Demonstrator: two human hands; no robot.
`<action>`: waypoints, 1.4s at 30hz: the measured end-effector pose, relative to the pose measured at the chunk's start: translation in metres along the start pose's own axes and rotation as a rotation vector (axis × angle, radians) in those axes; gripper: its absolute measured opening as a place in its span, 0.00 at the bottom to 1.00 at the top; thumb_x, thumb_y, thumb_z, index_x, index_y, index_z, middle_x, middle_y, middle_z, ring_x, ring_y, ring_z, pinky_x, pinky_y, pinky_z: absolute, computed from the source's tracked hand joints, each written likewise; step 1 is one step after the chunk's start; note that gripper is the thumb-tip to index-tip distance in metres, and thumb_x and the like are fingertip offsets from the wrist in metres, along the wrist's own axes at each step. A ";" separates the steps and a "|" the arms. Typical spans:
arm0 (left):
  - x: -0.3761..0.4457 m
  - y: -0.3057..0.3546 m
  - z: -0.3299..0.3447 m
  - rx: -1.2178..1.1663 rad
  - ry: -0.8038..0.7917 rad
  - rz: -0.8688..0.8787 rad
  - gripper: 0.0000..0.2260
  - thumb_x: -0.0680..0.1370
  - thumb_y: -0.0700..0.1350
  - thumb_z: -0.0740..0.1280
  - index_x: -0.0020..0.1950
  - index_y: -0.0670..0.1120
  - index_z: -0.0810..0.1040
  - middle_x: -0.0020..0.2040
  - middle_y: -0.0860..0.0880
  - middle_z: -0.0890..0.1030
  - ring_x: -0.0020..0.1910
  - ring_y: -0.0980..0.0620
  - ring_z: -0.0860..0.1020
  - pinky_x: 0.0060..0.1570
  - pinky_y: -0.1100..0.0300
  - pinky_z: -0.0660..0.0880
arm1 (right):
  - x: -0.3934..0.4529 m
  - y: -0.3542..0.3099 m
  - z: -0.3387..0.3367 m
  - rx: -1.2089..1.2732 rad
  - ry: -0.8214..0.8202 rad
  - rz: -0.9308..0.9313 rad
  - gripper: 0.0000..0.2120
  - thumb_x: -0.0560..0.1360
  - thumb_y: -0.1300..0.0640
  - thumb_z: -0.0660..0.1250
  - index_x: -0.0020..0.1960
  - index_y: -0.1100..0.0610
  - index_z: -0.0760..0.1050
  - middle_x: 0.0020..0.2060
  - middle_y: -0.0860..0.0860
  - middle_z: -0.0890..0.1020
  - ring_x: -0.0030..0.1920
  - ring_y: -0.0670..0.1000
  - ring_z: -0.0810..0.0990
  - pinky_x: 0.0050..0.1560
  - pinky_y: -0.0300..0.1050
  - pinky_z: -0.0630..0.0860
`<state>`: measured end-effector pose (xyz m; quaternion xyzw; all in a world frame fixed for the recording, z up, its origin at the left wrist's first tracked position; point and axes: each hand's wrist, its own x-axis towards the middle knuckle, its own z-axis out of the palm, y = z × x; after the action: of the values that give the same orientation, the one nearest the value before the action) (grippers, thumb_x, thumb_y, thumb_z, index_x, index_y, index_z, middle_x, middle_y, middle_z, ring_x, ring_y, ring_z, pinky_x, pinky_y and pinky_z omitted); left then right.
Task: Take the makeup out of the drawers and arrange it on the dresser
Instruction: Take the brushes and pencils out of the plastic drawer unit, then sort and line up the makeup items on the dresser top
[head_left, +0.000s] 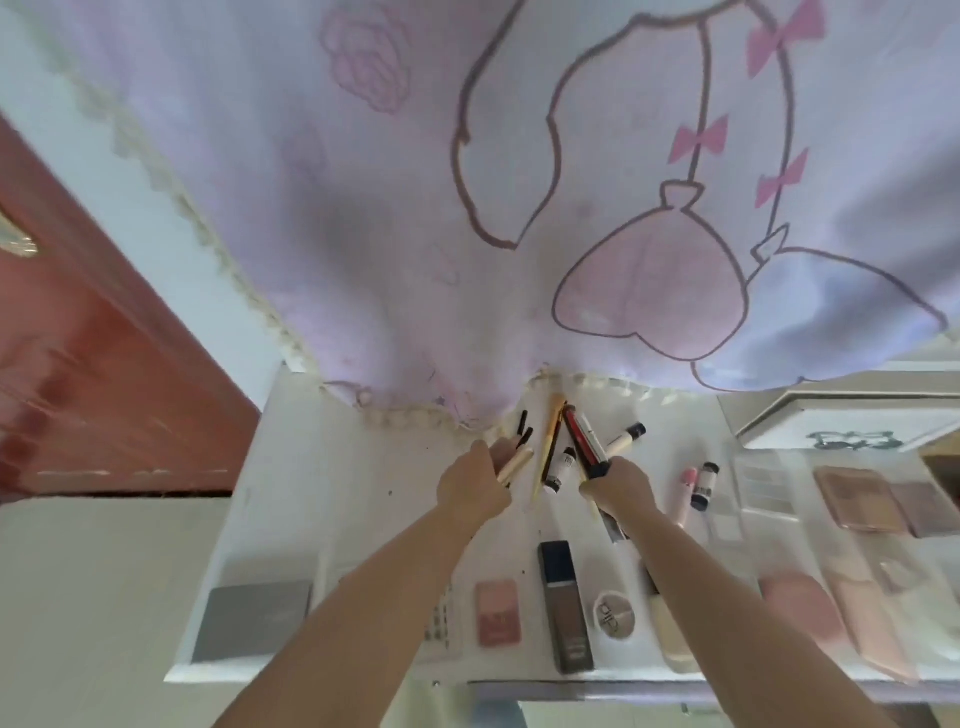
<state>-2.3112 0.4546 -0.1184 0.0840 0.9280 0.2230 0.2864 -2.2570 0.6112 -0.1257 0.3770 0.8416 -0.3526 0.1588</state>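
While both hands are gripping bunched pencils, left hand (475, 480) and right hand (621, 486) fingers closed, loose sticks are risking slipping onto the tabletop (322, 467)

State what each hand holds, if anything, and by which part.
The left hand grips a bundle of slim pencils by their near ends. The right hand grips a red-and-black tube by its near black end.

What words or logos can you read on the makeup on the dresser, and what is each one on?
Nothing reads clearly.
Round compact: a looping logo on the lid, too blurred to spell.
Small white tube: dark print, too small.
Tall dark bottle: faint marks, unreadable.
White box: grey bow design, no letters legible.
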 end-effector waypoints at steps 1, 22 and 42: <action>0.013 0.006 0.004 -0.024 0.009 -0.013 0.20 0.73 0.41 0.67 0.63 0.42 0.66 0.56 0.44 0.77 0.55 0.45 0.77 0.48 0.56 0.74 | 0.012 0.001 0.002 0.014 0.001 -0.002 0.06 0.70 0.63 0.64 0.45 0.59 0.67 0.31 0.51 0.70 0.31 0.46 0.69 0.28 0.37 0.62; 0.067 0.025 0.028 0.128 0.064 0.021 0.15 0.76 0.46 0.65 0.59 0.41 0.68 0.59 0.43 0.72 0.58 0.46 0.72 0.51 0.55 0.74 | 0.042 0.009 0.029 0.051 0.122 -0.223 0.21 0.74 0.63 0.63 0.65 0.65 0.63 0.57 0.61 0.71 0.48 0.53 0.71 0.47 0.37 0.68; -0.085 -0.206 -0.038 0.139 0.225 0.127 0.19 0.78 0.46 0.61 0.68 0.43 0.67 0.67 0.47 0.69 0.68 0.50 0.66 0.64 0.62 0.64 | -0.083 -0.041 0.133 -0.336 0.130 -0.696 0.18 0.69 0.66 0.67 0.58 0.69 0.74 0.58 0.64 0.76 0.62 0.65 0.71 0.64 0.55 0.68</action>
<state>-2.2692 0.2342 -0.1434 0.1365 0.9602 0.1840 0.1595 -2.2319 0.4535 -0.1552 0.0591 0.9735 -0.2181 0.0357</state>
